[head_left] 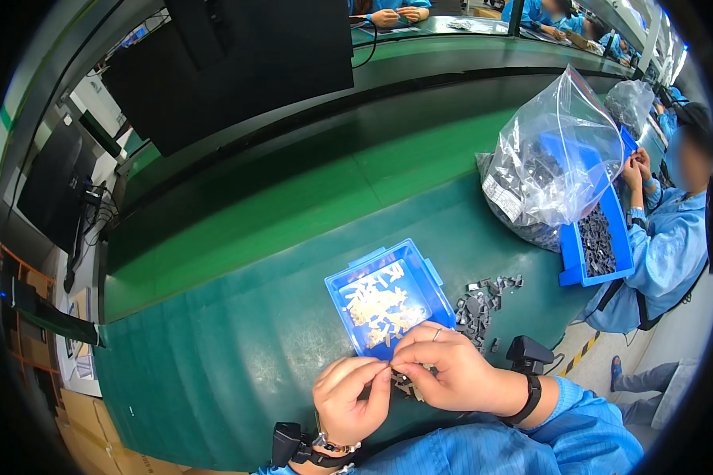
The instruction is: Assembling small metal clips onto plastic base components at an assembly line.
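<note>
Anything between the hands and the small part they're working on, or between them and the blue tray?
Nothing visible. The left hand and right hand already pinch the small part between their fingertips. The blue tray sits just beyond them on the green table, unobstructed.

plenty of open green mat (238, 317) left of the hands; blue tray (388, 305) sits right ahead, dark parts pile (475, 305) just right, big plastic bag (558, 158) farther back.

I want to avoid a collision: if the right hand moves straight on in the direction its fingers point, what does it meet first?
Its fingers point toward the left hand, and the fingertips already meet there around a small part. So the right hand would probably press into the left hand's fingertips first; depth is hard to judge.
</note>
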Tool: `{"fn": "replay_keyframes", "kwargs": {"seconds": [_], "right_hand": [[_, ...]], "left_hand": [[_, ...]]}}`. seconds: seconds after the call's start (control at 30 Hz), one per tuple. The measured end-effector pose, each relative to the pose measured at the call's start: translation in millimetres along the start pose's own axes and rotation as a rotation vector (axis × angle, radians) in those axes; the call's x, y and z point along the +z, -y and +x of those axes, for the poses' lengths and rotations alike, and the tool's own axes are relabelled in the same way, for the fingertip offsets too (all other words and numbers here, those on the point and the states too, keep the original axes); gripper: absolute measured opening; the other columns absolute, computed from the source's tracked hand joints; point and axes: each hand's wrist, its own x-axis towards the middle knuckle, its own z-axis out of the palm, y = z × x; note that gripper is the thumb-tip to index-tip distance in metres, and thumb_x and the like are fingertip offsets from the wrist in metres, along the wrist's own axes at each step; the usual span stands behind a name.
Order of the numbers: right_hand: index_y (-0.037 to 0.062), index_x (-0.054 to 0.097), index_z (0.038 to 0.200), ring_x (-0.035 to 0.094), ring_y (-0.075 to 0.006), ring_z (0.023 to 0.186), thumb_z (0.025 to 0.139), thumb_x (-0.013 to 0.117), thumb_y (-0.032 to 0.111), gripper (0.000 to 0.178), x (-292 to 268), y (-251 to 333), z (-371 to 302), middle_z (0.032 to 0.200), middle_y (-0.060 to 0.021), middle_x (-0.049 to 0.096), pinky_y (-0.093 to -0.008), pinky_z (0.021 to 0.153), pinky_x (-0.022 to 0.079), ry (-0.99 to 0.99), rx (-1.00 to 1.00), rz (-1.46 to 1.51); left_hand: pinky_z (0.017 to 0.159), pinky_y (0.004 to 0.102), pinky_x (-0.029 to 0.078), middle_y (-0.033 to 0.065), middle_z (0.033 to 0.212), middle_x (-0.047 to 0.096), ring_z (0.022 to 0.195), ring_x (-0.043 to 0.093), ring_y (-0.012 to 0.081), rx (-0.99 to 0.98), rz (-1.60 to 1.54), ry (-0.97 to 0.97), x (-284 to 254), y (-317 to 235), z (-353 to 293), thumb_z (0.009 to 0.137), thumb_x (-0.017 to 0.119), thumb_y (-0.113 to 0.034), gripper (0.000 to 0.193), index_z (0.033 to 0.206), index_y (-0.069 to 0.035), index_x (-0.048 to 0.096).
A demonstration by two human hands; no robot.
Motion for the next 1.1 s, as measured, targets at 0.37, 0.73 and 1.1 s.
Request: {"fn": "replay_keyframes", "kwargs": {"seconds": [0.37,0.73,1.1], "right_hand": [[0.0002,0.066,0.088,0.061,-0.0317,0.083,0.081,0.064,-0.001,0.008,1.1,-0.1,1.8,0.087,-0.0113,0.065,-0.0385,0.075,0.050,0.024,-0.013,-0.021],[0.0008,0.065,0.088,0.062,-0.0311,0.086,0.081,0.064,-0.001,0.007,0.4,0.3,0.1,0.088,-0.0113,0.065,-0.0388,0.076,0.050,0.012,0.028,0.029],[-0.0005,0.068,0.091,0.068,-0.0268,0.076,0.084,0.066,0.000,0.008,-5.5,-3.1,-1.4,0.084,-0.0140,0.068,-0.0326,0.067,0.053,-0.129,0.118,0.051]], "left_hand": [[0.054,0.0298,0.048,0.0109,0.076,0.067,0.059,0.062,0.0225,-0.051,0.007,0.012,-0.5,1.8,-2.1,0.080,0.068,0.001,0.002,0.080,0.001,0.067],[0.058,0.0312,0.049,0.0120,0.077,0.067,0.064,0.064,0.0248,-0.102,-0.030,-0.021,0.5,2.1,-3.5,0.082,0.067,0.000,0.001,0.081,0.000,0.068],[0.059,0.0308,0.048,0.0091,0.076,0.066,0.064,0.062,0.0231,0.061,0.297,0.001,2.3,4.3,5.5,0.073,0.071,0.003,0.013,0.085,-0.002,0.073]]}}
